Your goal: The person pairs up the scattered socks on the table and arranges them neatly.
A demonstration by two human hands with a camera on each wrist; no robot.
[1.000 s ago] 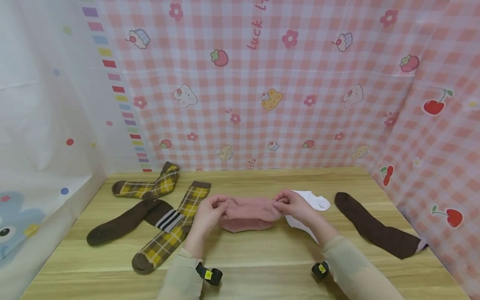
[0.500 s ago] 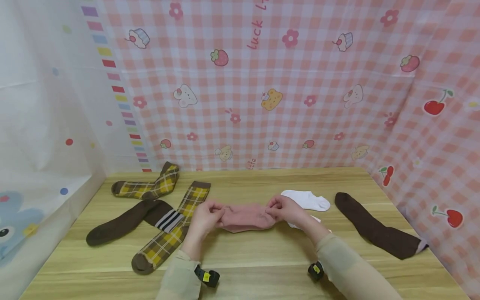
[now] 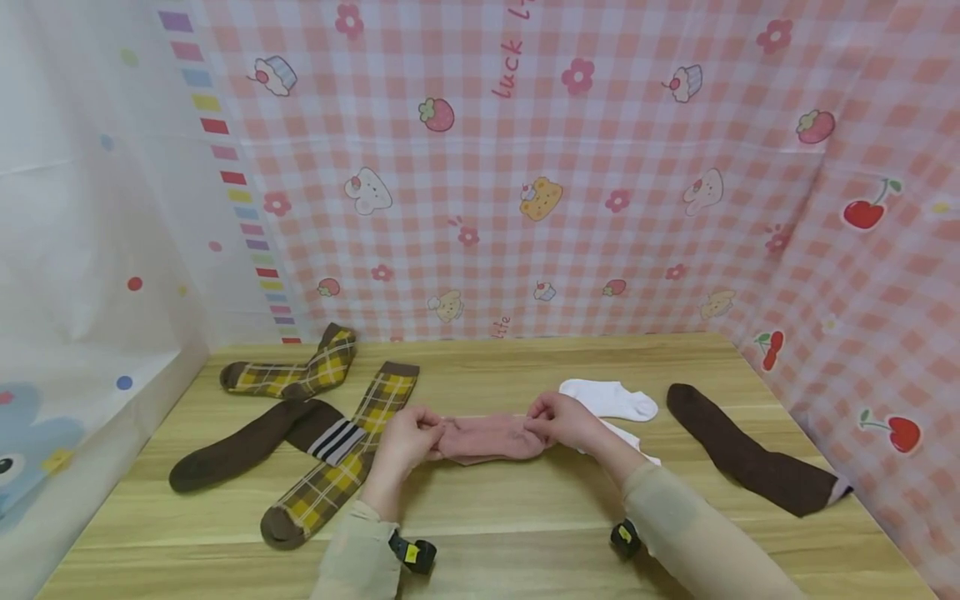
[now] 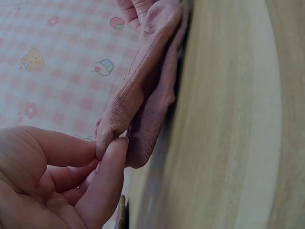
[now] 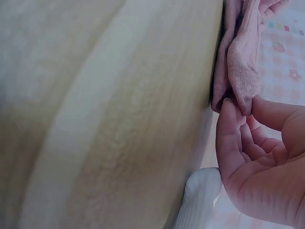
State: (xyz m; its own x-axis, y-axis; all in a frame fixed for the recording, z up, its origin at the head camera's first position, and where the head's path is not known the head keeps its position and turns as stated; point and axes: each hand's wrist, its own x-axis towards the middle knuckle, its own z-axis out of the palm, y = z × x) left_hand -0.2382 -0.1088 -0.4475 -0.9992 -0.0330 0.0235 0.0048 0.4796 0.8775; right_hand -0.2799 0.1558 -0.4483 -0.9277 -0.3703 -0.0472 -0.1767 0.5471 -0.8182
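Observation:
Both hands hold a pink sock (image 3: 491, 437) stretched sideways, low over the middle of the table. My left hand (image 3: 406, 442) pinches its left end between thumb and forefinger; the left wrist view shows that pinch on the ribbed pink cloth (image 4: 126, 102). At the other end, my right hand (image 3: 568, 425) grips a corner the same way, and the right wrist view shows thumb and fingertip meeting at the cloth's edge (image 5: 244, 71). A second pink layer (image 4: 150, 121) hangs beneath the pinched one. Just behind and beside the right hand lie white socks (image 3: 611, 400), one partly hidden by that hand.
To the left lie a bent plaid sock (image 3: 296, 375) and a long plaid sock (image 3: 337, 475), the latter overlapped by a dark brown sock with striped cuff (image 3: 232, 454). Another brown sock (image 3: 750, 454) lies at the right edge. Patterned cloth walls (image 3: 480, 250) enclose the wooden table (image 3: 517, 533).
Both hands have brought the pink sock lower and slightly nearer the body, keeping hold of its ends. More of the white socks shows beside the right hand.

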